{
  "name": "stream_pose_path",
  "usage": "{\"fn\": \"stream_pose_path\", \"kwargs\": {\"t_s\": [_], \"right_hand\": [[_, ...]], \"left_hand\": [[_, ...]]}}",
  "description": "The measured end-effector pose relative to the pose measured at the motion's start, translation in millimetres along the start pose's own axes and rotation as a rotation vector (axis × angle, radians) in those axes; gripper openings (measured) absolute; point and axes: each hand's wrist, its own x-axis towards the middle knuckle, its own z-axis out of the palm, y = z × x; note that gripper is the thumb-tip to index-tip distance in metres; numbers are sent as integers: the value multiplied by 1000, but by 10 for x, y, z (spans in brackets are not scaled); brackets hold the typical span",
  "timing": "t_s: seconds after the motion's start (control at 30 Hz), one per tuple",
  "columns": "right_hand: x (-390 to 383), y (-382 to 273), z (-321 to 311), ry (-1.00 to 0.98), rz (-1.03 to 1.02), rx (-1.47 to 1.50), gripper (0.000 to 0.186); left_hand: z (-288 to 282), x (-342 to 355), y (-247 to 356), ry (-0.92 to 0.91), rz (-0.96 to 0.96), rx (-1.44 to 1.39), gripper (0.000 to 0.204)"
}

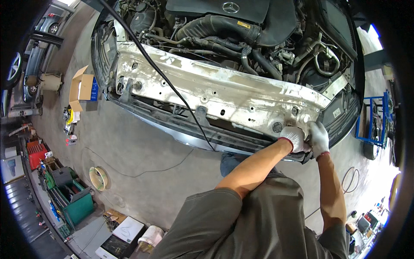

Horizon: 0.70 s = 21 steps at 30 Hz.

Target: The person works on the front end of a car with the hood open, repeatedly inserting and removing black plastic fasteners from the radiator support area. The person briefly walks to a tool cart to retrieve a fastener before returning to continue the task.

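Observation:
Both my hands wear white knit gloves with red cuffs and work close together at the right front corner of an open car engine bay. My left hand (294,138) is closed low against the front edge, under the worn, pale metal crossmember (181,82). Whatever its fingers grip is hidden. Just right of it, my right hand (319,137) is curled with its fingers turned down and inward; I cannot make out what lies in them. Below the crossmember runs the dark front bumper (172,129), and its right end reaches under my hands.
A black cable (166,80) hangs across the crossmember. Behind lies the engine with its black cover (258,13) and ribbed intake hose (211,28). On the floor stand an opened cardboard box (82,88), a round tub (98,178), a green toolbox (75,200) and a blue metal rack (374,121).

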Motion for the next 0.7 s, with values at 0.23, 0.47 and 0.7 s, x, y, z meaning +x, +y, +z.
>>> {"fn": "stream_pose_path", "kwargs": {"t_s": [0.23, 0.47, 0.7], "right_hand": [[31, 225, -194, 112, 324, 773, 35], [-68, -235, 66, -228, -217, -574, 41], [-92, 59, -59, 253, 31, -107, 42]], "left_hand": [[169, 117, -14, 25, -7, 155, 75], [56, 36, -47, 76, 17, -22, 69], [3, -15, 62, -42, -13, 29, 58]]}}
